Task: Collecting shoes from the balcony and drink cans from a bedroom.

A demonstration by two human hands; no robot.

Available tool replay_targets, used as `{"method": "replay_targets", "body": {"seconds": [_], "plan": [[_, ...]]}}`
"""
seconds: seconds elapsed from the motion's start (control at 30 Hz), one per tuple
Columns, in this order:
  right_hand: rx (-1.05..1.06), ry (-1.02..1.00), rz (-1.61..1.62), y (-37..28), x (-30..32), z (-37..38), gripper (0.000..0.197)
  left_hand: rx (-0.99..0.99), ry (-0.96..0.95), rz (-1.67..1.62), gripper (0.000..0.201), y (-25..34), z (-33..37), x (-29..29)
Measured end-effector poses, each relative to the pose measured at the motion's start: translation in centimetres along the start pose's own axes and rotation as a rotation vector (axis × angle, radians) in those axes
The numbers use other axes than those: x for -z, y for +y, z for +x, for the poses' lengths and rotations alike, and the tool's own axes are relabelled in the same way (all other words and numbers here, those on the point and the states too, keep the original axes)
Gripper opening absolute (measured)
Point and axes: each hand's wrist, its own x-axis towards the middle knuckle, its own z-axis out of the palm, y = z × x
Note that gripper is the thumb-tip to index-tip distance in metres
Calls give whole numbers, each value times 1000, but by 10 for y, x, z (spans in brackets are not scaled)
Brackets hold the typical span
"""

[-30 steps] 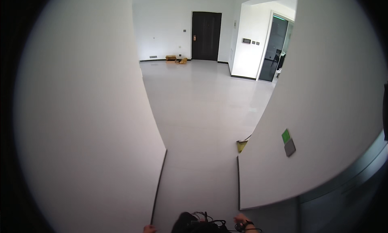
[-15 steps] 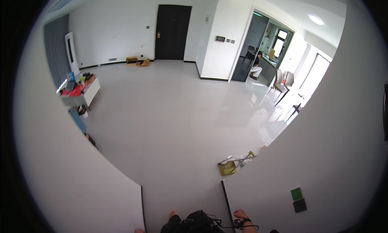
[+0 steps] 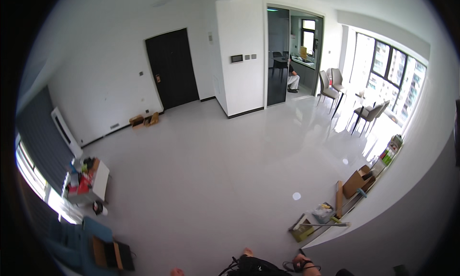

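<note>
At the lower edge, my right hand point(image 3: 301, 261) hangs beside my body, a dark band round its wrist. Its fingers look bent, but they are too small and blurred to tell whether they hold anything. A black cable point(image 3: 289, 265) loops close beside this hand. Only a small part of my left hand point(image 3: 177, 272) shows at the bottom edge, its fingers cut off. Between the two hands are my dark clothing point(image 3: 256, 265) and one bare foot point(image 3: 247, 251) on the pale floor.
A green dustpan point(image 3: 302, 230), a long-handled tool point(image 3: 326, 224) and a cardboard box point(image 3: 358, 181) line the right wall. Left are a blue chair point(image 3: 96, 228) and a cluttered white table point(image 3: 101, 178). Farther off are dining chairs point(image 3: 327, 86), a dark door point(image 3: 171, 67) and a seated person point(image 3: 293, 79).
My view has turned right and moved forward past the wall ends. The window, the blue chair and the box have come into sight. My right hand stays low at my side.
</note>
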Motion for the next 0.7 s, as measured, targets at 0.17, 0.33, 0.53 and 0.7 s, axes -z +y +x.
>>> {"method": "replay_targets", "body": {"seconds": [0.17, 0.33, 0.53, 0.7], "plan": [[294, 16, -84, -233, 82, 90, 27, 849, -582, -223, 10, -20, 58, 34], [437, 142, 172, -411, 207, 105, 27, 938, -486, -174, 38, 34, 124, 17], [259, 49, 507, -466, 337, 156, 28, 561, -628, 152, 9, 156, 348, -13], [593, 329, 1462, -610, 528, 142, 58, 564, -408, 74, 8, 306, 563, -39]]}}
